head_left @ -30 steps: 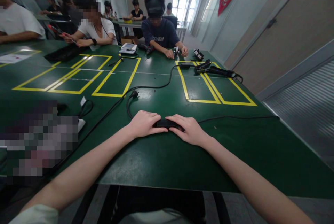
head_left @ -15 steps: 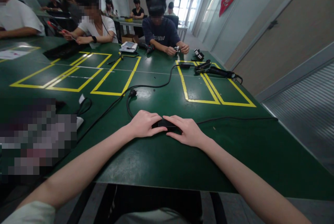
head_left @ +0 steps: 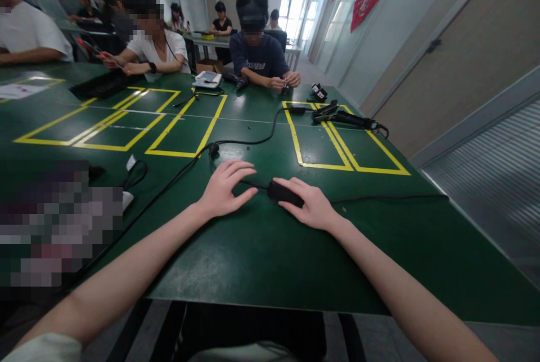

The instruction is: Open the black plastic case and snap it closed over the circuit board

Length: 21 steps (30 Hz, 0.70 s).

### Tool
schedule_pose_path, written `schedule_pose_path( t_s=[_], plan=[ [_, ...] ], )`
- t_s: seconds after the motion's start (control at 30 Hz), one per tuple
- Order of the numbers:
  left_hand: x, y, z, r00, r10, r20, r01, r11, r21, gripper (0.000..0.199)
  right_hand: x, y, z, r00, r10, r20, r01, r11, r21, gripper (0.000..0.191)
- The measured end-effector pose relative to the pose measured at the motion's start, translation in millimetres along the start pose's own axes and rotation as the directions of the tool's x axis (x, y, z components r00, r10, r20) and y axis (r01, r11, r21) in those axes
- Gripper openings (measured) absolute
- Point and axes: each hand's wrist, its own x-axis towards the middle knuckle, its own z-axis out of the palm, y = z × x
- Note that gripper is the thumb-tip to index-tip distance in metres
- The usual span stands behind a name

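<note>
A black power adapter (head_left: 283, 193) lies on the green table (head_left: 270, 260) in front of me. My right hand (head_left: 310, 202) grips its right end, thumb on the near side and fingers over the far side. To the left, my left hand (head_left: 225, 190) is apart from the adapter, its fingers spread and nothing in them. A thin cord runs from the adapter's left end behind my left hand toward a black plug (head_left: 214, 150). From the right end, another black cable (head_left: 392, 197) stretches to the table's right edge.
A long black cable (head_left: 177, 173) crosses the table from the near left to a small black box (head_left: 297, 109). Yellow tape rectangles (head_left: 324, 166) mark the surface. Black tool-like gear (head_left: 346, 118) lies at the far right. A co-worker (head_left: 257, 52) sits opposite, beside a power drill (head_left: 240, 81).
My left hand has let go of the adapter's left end and moved a little left, its fingers opening. My right hand keeps its hold on the adapter.
</note>
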Motion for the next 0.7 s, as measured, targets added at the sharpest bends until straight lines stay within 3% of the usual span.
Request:
schedule_pose_path(
  t_s=[0.07,0.13,0.23,0.33,0.4,0.5,0.6,0.7],
  plan=[
    [1.2,-6.3,-3.8,0.990,-0.021,-0.138,0.030,0.998,0.056,0.025,0.5,13.7,-13.3,0.979,0.109,-0.171,-0.091,0.990,0.109,0.050],
    [1.2,-9.9,-4.5,0.989,-0.043,-0.140,0.050,0.998,0.044,0.021,0.0,28.9,-27.9,0.904,0.245,-0.350,-0.181,0.962,0.204,0.051],
    [-0.5,-9.5,0.7,1.000,-0.010,0.024,0.010,1.000,-0.012,0.019,-2.4,49.0,-49.1,0.697,0.488,-0.525,-0.321,0.868,0.380,0.057],
    [-2.7,-6.6,8.6,0.989,0.022,0.148,-0.016,0.999,-0.040,0.019,-5.5,60.0,-68.6,0.485,0.673,-0.558,-0.352,0.735,0.580,0.062],
    [-4.0,-5.8,12.4,0.979,0.022,0.201,-0.011,0.999,-0.053,0.018,-8.1,63.6,-81.2,0.395,0.742,-0.541,-0.332,0.665,0.669,0.062],
    [-5.3,-6.4,14.6,0.968,0.010,0.251,0.007,0.998,-0.065,0.018,-15.3,72.3,-100.6,0.312,0.814,-0.489,-0.371,0.578,0.727,0.061],
    [-5.7,-6.6,14.1,0.960,0.007,0.280,0.013,0.998,-0.069,0.018,-30.3,91.0,-117.9,0.253,0.846,-0.469,-0.520,0.527,0.672,0.059],
    [-5.6,-5.1,13.1,0.956,0.007,0.293,0.016,0.997,-0.075,0.019,-51.6,114.0,-126.9,0.304,0.816,-0.492,-0.779,0.511,0.365,0.053]
  ],
)
